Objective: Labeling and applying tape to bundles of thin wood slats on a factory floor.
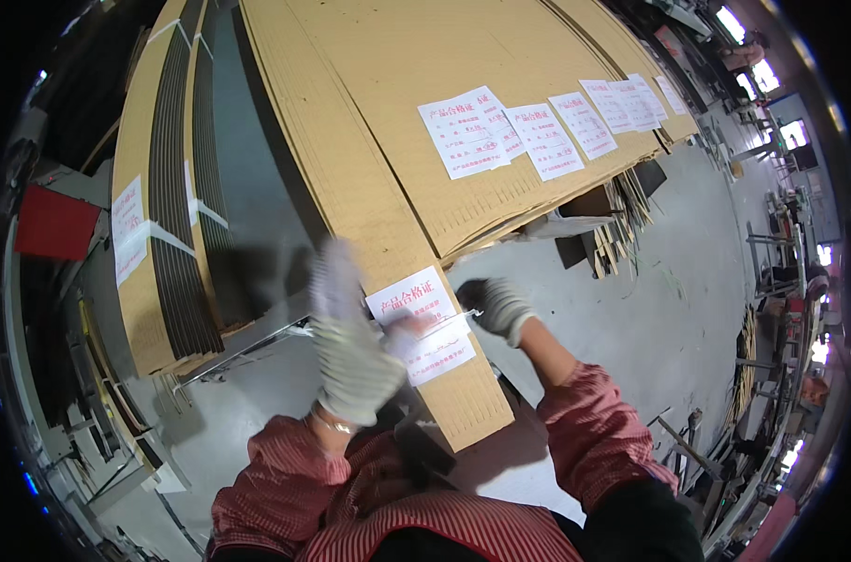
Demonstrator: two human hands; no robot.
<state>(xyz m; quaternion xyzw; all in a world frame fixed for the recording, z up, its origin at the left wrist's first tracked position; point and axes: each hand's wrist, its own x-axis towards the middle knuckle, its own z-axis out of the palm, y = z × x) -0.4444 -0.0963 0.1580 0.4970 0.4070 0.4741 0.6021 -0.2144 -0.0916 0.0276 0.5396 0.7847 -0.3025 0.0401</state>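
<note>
Strapped stack (130, 318) far left; left hand (347, 348) blurred at left edge of board (472, 417), can't tell its grip; label (439, 352) on board's near end, strap (455, 318) across it; right hand (500, 309) curled at strap's right end, grip unclear; more labels (547, 140) on panel (500, 47).

White with faint grey bands on the left hand's glove (352, 348), white again on the right hand's glove (500, 307) but black at the fingers, then plain tan cardboard (467, 414)! Up pops a white label (436, 352) with red print, and look at those sleeves (596, 421), finely patterned red and white, bolder red-and-white stripes on the smock (500, 513), grey floor (678, 300) behind!
</note>
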